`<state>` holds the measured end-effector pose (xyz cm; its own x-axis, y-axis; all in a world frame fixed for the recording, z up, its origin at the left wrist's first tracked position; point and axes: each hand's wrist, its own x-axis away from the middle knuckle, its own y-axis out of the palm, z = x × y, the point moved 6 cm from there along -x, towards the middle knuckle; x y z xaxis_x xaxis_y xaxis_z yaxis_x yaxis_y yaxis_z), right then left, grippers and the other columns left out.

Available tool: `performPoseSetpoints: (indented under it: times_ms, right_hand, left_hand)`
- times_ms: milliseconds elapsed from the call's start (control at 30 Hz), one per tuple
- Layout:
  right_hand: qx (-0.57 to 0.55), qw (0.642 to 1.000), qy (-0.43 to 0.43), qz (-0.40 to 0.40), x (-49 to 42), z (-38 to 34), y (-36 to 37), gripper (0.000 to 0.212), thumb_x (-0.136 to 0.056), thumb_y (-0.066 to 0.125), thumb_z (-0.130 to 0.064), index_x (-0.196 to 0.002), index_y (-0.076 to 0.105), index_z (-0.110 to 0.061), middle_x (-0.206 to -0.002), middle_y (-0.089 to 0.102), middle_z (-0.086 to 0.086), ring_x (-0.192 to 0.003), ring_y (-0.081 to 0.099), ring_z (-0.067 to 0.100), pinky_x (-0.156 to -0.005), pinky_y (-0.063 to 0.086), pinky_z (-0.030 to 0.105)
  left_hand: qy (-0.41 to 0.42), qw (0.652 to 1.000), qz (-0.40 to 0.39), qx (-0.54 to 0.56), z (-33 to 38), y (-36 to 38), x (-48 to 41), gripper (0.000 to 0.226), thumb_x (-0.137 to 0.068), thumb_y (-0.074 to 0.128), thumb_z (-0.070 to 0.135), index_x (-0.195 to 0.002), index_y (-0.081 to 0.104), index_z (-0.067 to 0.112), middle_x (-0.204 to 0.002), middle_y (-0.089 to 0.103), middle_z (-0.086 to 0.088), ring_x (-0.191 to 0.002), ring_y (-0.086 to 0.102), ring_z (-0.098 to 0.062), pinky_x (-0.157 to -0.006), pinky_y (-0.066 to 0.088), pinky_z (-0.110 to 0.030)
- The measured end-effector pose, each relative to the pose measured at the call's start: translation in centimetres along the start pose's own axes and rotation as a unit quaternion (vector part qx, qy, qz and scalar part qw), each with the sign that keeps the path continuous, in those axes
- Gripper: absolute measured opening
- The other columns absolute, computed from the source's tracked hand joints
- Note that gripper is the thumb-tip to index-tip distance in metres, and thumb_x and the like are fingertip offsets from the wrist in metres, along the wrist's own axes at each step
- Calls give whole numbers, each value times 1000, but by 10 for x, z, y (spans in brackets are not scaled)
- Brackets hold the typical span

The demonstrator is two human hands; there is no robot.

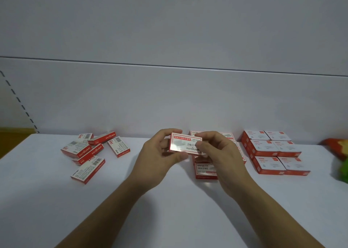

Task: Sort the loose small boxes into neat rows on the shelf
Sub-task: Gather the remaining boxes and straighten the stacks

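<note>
Head view showed a small red-and-white box (185, 144) held up off the white shelf (169, 210) between both hands, its print upside down to the wearer. The left grip (158, 151) pinched one end, thumb underneath and fingers curled over the far edge. The right grip (220, 153) pinched the other end, thumb pressed on the printed face.

Just beneath and behind the right grip lay the started rows (206, 169) of matching boxes, partly hidden by that hand. Further out past the right grip sat a tidy block of white-topped boxes (271, 151). Well to the outer side of the left grip lay the loose pile (90, 149), its boxes tilted and overlapping at odd angles.

The likeliest trouble seemed to be the set-down. The rows were directly under the right grip, so a hand lowering there could nudge the light cartons out of line on the smooth shelf. The box also needed turning, or its print would sit reversed against its neighbours. A pinch at the ends alone could let it slip mid-turn.
</note>
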<state>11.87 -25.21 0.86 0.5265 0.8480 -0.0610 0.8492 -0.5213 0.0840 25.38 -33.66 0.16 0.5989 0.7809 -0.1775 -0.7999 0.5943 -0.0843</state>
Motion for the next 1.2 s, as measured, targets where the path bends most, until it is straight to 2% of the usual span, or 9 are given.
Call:
performPoseSetpoints:
  times_ms: [200, 333, 400, 467, 667, 833, 1000, 1100, 1200]
  right_hand:
    - [-1, 1000, -15, -18, 0, -2, 1, 8, -84, 66, 2, -88, 60, -1, -82, 75, 7, -73, 70, 25, -61, 56, 26]
    - [59, 997, -34, -43, 2, 4, 11, 32, -82, 68, 4, -105, 62, -17, -74, 70, 0, -69, 66, 16, -63, 55, 28]
    - [119, 989, -34, -79, 6, 9, 20, 45, -81, 70, 1, -116, 59, -26, -75, 70, 0, -69, 67, 16, -58, 50, 20]
    - [138, 986, -36, -89, 8, 10, 24, 41, -83, 70, -6, -116, 59, -27, -78, 71, 1, -70, 69, 16, -55, 46, 16]
    - [88, 995, -20, -48, 2, 0, 8, 11, -90, 64, -10, -99, 68, -13, -69, 70, 5, -62, 66, 20, -62, 54, 33]
    - [29, 998, 29, -44, 1, -4, 3, 11, -90, 60, -3, -100, 61, 0, -83, 75, 12, -73, 71, 27, -67, 58, 34]
    - [54, 997, 40, -49, -5, -12, -7, 23, -91, 61, -8, -114, 61, -10, -88, 76, 8, -72, 70, 24, -74, 59, 34]
    - [218, 972, -22, -83, -8, -26, -10, 36, -84, 73, -17, -117, 63, -29, -99, 73, -4, -81, 70, 15, -79, 59, 34]
    - [390, 905, -141, -99, -6, -46, -12, 44, -75, 81, -18, -115, 66, -30, -109, 55, -15, -89, 62, 2, -77, 56, 21]
  left_hand:
    - [-26, 995, 14, 100, -3, -1, -1, 51, -84, 67, 1, -126, 52, 25, -101, 74, -2, -94, 71, -20, -81, 58, -34]
    - [-60, 984, 33, 166, -7, 0, -1, 28, -90, 60, 1, -115, 51, 10, -93, 75, -3, -86, 72, -23, -71, 59, -30]
    - [-56, 989, 35, 134, -8, 1, -1, 20, -92, 57, 3, -111, 54, 9, -91, 75, -1, -84, 72, -21, -69, 58, -28]
    - [-32, 994, 25, 98, -5, 2, -1, 16, -94, 54, 5, -107, 60, 13, -91, 75, -1, -81, 71, -19, -69, 58, -26]
    - [37, 999, 0, -16, 2, 5, -1, 23, -96, 53, 7, -102, 69, 22, -94, 72, 9, -86, 68, -9, -75, 54, -21]
    - [98, 986, -4, -137, 8, 6, 4, 37, -86, 69, 24, -116, 54, 40, -100, 63, 23, -94, 60, 4, -71, 50, -12]
    - [121, 964, 24, -235, 15, 5, 4, 45, -82, 74, 27, -112, 46, 46, -107, 58, 24, -95, 52, 3, -67, 49, -13]
    - [101, 971, 33, -214, 14, 0, 2, 41, -79, 77, 21, -111, 57, 38, -105, 65, 19, -91, 55, 1, -66, 47, -11]
    - [79, 977, 30, -197, 14, 3, 0, 40, -78, 77, 22, -109, 59, 38, -101, 66, 18, -90, 56, 1, -67, 47, -11]
